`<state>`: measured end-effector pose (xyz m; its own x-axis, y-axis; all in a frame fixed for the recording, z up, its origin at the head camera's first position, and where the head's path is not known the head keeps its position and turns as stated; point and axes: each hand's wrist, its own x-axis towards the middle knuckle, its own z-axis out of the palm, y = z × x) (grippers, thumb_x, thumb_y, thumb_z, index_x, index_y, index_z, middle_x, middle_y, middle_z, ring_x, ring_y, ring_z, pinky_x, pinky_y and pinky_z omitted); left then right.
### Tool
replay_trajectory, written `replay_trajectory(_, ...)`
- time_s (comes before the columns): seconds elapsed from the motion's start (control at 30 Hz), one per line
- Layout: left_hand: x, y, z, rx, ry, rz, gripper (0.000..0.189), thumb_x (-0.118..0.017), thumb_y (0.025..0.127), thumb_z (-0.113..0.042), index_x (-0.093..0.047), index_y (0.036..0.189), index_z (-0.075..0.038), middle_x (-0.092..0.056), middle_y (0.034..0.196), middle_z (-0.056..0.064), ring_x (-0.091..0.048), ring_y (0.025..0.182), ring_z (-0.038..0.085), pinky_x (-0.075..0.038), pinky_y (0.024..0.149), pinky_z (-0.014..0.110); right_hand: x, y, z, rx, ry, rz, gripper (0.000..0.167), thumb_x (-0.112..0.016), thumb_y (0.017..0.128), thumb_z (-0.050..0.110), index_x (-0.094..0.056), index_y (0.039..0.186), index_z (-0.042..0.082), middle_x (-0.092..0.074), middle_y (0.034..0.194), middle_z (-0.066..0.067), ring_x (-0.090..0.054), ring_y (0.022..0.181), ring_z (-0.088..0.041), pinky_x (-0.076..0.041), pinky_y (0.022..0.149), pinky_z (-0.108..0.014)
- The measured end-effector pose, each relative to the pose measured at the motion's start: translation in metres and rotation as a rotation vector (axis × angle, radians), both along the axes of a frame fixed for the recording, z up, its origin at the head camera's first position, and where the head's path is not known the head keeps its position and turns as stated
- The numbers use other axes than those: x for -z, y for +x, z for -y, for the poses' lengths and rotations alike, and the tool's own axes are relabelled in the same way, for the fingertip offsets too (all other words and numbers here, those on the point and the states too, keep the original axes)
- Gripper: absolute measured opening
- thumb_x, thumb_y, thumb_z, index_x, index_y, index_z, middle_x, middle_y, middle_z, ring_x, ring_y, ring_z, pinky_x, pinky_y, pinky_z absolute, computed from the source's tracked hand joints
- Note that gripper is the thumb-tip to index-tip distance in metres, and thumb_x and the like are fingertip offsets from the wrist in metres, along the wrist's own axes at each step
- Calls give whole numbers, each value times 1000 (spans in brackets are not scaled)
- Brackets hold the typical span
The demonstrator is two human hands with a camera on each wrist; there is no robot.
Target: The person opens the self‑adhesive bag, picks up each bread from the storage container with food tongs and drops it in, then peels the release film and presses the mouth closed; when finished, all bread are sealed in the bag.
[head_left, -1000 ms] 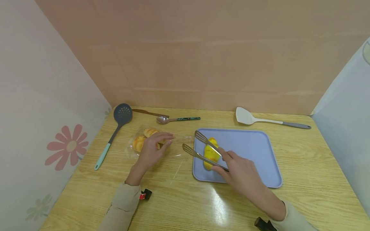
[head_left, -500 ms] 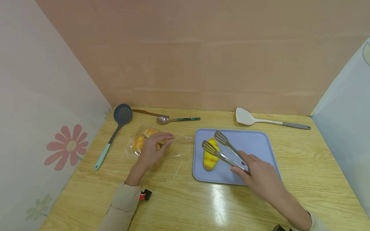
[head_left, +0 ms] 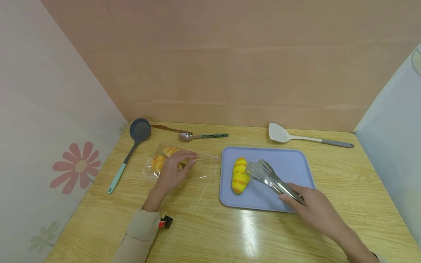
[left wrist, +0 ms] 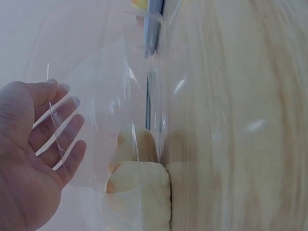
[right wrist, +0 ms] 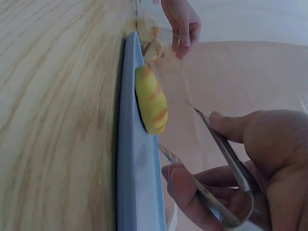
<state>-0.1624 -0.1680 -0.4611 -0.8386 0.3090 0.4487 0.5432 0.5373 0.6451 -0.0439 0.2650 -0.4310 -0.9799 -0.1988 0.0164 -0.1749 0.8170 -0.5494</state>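
Observation:
My left hand point(head_left: 175, 168) lifts the upper edge of a clear plastic bag point(left wrist: 103, 110), its thumb and index finger pinching the film. Inside the bag lie bread rolls point(left wrist: 139, 187), partly behind the hand in the head view. My right hand point(head_left: 317, 210) grips metal tongs point(head_left: 274, 181), thumb on one arm and fingers on the other. The tongs are over the blue tray point(head_left: 286, 157), their slotted ends apart with nothing between them. Just left of those ends, a yellow bread roll point(head_left: 240, 176) lies lengthwise on the tray's left part.
A slotted skimmer point(head_left: 139, 130) with a mint handle lies at the left. Along the back are a brown knife point(head_left: 169, 128), a spoon point(head_left: 204, 136) and a white spatula point(head_left: 279, 133) with a grey handle. Walls point(head_left: 230, 73) enclose the table's back and sides.
The tongs have come away from the yellow bread roll, moving right and toward me with my right hand, and their ends have drawn nearer together. My left hand stays put.

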Motion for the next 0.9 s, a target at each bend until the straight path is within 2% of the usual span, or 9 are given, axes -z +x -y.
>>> replay_trajectory(0.1,-1,1,0,1,3,1,17,-80,102,-6,-84,119,-5,-80,130,11,-72,126,36,-59,108,59,2,1,-10,-23,-155,167,51,-69,112,34,-67,146,-5,-61,66,5,-52,52,-9,-46,52,-29)
replay_trajectory(0.2,-2,1,-1,3,10,6,17,-80,102,-5,-84,119,-4,-80,129,11,-72,126,36,-59,107,59,6,0,-23,-76,-310,330,52,-58,118,29,-60,151,-11,-59,63,-1,-57,47,-17,-53,52,-33)
replay_trajectory(0.33,-2,1,-1,6,17,9,17,-80,102,-5,-84,119,-2,-80,129,12,-72,126,36,-59,107,59,12,-6,-38,-194,-480,494,43,-46,122,23,-68,127,-14,-59,67,-20,-59,50,-30,-57,54,-40)
replay_trajectory(0.43,-2,1,-1,11,16,5,17,-80,103,-6,-84,119,-2,-79,129,13,-72,126,37,-59,107,59,16,-10,-44,-253,-581,597,45,-40,123,20,-67,108,-12,-56,71,-33,-57,51,-28,-58,52,-41)
replay_trajectory(0.6,-1,1,-1,17,12,-6,17,-80,104,-9,-84,118,-2,-79,129,13,-73,125,37,-59,107,58,17,-14,-44,-282,-623,639,46,-38,123,19,-68,107,-12,-59,70,-26,-58,54,-12,-60,48,-41)
replay_trajectory(0.7,-1,1,-2,18,11,-21,16,-79,103,-6,-84,118,-2,-80,128,13,-73,124,37,-59,106,59,15,-18,-38,-312,-610,621,46,-40,123,18,-68,104,-12,-57,67,-28,-56,47,-21,-59,48,-42)
replay_trajectory(0.8,-1,0,-3,16,11,-31,16,-80,101,-3,-84,117,-2,-80,127,13,-74,123,37,-60,105,59,15,-23,-30,-332,-601,603,44,-42,122,18,-68,103,-11,-52,67,-36,-52,44,-32,-57,45,-42)
replay_trajectory(0.87,0,0,-3,14,10,-31,16,-81,101,-2,-84,117,-3,-80,127,13,-73,123,37,-59,106,60,17,-27,-24,-321,-594,594,42,-45,122,20,-69,104,-10,-51,65,-35,-50,42,-31,-55,43,-43)
replay_trajectory(0.9,-1,0,-3,14,10,-28,16,-81,101,-2,-84,116,-3,-80,127,13,-73,124,38,-59,106,60,18,-29,-22,-304,-592,592,42,-47,122,21,-71,107,-10,-53,63,-31,-50,42,-26,-54,42,-42)
